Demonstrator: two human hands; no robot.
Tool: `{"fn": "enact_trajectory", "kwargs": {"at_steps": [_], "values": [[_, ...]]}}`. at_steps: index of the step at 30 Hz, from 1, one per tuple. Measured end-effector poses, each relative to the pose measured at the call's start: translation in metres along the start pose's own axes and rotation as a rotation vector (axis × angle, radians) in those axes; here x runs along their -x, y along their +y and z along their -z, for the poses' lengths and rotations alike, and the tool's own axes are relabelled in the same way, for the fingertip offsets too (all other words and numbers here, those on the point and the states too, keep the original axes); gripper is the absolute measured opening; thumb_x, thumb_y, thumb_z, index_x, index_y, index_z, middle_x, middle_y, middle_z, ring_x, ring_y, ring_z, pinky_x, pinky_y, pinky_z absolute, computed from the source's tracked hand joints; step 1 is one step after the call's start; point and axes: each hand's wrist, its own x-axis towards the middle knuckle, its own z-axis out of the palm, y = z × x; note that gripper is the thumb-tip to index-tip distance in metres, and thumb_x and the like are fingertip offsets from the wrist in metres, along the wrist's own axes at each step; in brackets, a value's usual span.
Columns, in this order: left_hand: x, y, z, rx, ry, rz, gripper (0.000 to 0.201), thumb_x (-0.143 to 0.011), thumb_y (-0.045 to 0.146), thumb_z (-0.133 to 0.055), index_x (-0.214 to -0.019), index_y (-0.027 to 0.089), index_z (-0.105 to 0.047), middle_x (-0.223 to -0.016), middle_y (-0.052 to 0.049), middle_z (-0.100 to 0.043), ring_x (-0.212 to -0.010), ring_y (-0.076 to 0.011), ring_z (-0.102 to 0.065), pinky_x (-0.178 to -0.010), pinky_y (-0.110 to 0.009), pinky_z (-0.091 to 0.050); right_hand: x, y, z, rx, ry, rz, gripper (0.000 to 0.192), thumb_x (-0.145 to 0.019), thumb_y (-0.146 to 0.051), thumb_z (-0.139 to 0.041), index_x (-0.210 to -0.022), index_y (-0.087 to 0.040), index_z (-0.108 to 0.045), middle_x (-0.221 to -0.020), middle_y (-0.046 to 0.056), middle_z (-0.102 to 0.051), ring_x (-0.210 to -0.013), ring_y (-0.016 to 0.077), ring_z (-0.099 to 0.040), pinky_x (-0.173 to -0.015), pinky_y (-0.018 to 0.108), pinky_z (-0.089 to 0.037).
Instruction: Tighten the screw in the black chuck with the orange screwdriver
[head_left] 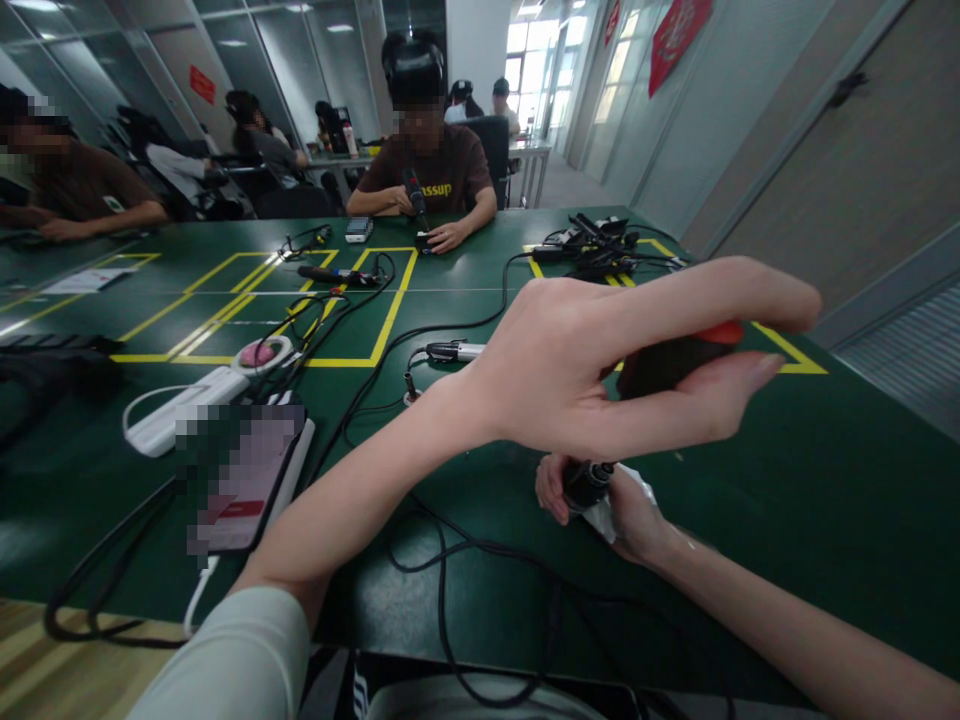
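Raised close to the camera, my left hand (577,360) is curled round a dark object with a red-orange end (675,362); most of it is hidden by the fingers. Lower down, just above the green table (810,480), my right hand (637,520) is closed round a black cylindrical tool (587,485), whose narrow end points up toward the camera. A piece of clear plastic film (634,488) sits at the same hand, partly behind it. Beyond my left wrist lies a silver corded pen-like tool (454,351).
A phone (251,480) and white power strip (187,410) lie at left, near a tape roll (261,354). Black cables (480,545) loop across the front. A pile of black tools (592,245) lies far right. Opposite sits a person (431,160) holding a screwdriver.
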Motion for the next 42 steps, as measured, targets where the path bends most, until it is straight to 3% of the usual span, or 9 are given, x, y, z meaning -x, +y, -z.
{"fn": "enact_trajectory", "kwargs": {"at_steps": [3,7,12,14,26,34,38,42], "values": [[-0.0003,-0.0011,-0.0010,0.001,0.019,-0.032,0.023,-0.100,0.028,-0.049,-0.102,0.015,-0.069,-0.089,-0.002,-0.077,-0.067,-0.0072,-0.069,-0.066,-0.020,-0.058,-0.0002,-0.0001,0.0001,0.006,-0.007,-0.002,0.043,-0.095,-0.050,-0.062,-0.068,-0.018,-0.070,-0.055,0.004,-0.061,-0.055,0.0203,-0.055,-0.058,0.033,-0.043],[0.0003,-0.0001,-0.0005,-0.032,0.004,0.008,0.022,-0.102,0.033,-0.050,-0.094,0.019,-0.066,-0.073,0.002,-0.070,-0.056,-0.0065,-0.063,-0.063,-0.021,-0.055,-0.0003,-0.0011,-0.0002,0.032,0.000,-0.007,0.043,-0.095,-0.051,-0.061,-0.068,-0.019,-0.068,-0.055,0.003,-0.061,-0.055,0.0206,-0.056,-0.059,0.033,-0.043],[0.0010,0.0035,0.0053,0.009,-0.105,0.028,0.033,-0.105,0.028,-0.032,-0.102,0.017,-0.062,-0.086,-0.003,-0.070,-0.071,-0.0102,-0.065,-0.069,-0.026,-0.055,-0.0006,-0.0018,-0.0017,0.036,0.004,-0.022,0.044,-0.094,-0.053,-0.062,-0.067,-0.019,-0.069,-0.054,0.003,-0.061,-0.056,0.0209,-0.056,-0.060,0.034,-0.043],[0.0009,0.0047,0.0060,0.024,-0.114,0.036,0.033,-0.103,0.023,-0.029,-0.101,0.017,-0.062,-0.084,-0.002,-0.069,-0.067,-0.0095,-0.062,-0.068,-0.026,-0.054,-0.0006,-0.0020,-0.0023,0.026,0.006,-0.025,0.043,-0.094,-0.052,-0.062,-0.068,-0.019,-0.069,-0.054,0.003,-0.061,-0.056,0.0209,-0.055,-0.060,0.034,-0.042],[0.0048,0.0004,0.0017,-0.027,-0.067,0.051,0.031,-0.101,0.026,-0.034,-0.108,0.020,-0.064,-0.095,0.000,-0.076,-0.078,-0.0086,-0.071,-0.073,-0.024,-0.058,-0.0003,-0.0025,-0.0024,0.024,0.015,-0.027,0.044,-0.094,-0.052,-0.064,-0.066,-0.019,-0.070,-0.054,0.004,-0.062,-0.055,0.0211,-0.055,-0.059,0.034,-0.041],[0.0017,0.0017,0.0001,-0.019,-0.046,0.059,0.029,-0.100,0.029,-0.042,-0.107,0.020,-0.068,-0.091,0.000,-0.079,-0.064,-0.0075,-0.067,-0.065,-0.021,-0.057,-0.0002,-0.0039,-0.0039,0.019,0.015,-0.021,0.042,-0.093,-0.051,-0.064,-0.067,-0.019,-0.070,-0.054,0.004,-0.062,-0.055,0.0214,-0.055,-0.060,0.035,-0.044],[0.0015,-0.0011,0.0013,0.001,-0.070,0.035,0.035,-0.104,0.036,-0.041,-0.112,0.018,-0.069,-0.088,-0.001,-0.077,-0.067,-0.0089,-0.069,-0.065,-0.022,-0.058,-0.0005,-0.0031,-0.0034,0.021,0.023,-0.012,0.044,-0.094,-0.052,-0.064,-0.066,-0.019,-0.070,-0.052,0.004,-0.062,-0.055,0.0209,-0.055,-0.059,0.034,-0.043],[-0.0004,0.0021,0.0036,0.076,-0.048,0.007,0.043,-0.102,0.026,-0.032,-0.109,0.012,-0.072,-0.087,-0.001,-0.076,-0.075,-0.0103,-0.074,-0.070,-0.022,-0.060,-0.0006,-0.0039,-0.0049,0.026,0.015,-0.009,0.044,-0.095,-0.052,-0.062,-0.067,-0.018,-0.070,-0.053,0.003,-0.062,-0.056,0.0199,-0.055,-0.060,0.033,-0.042]]}}
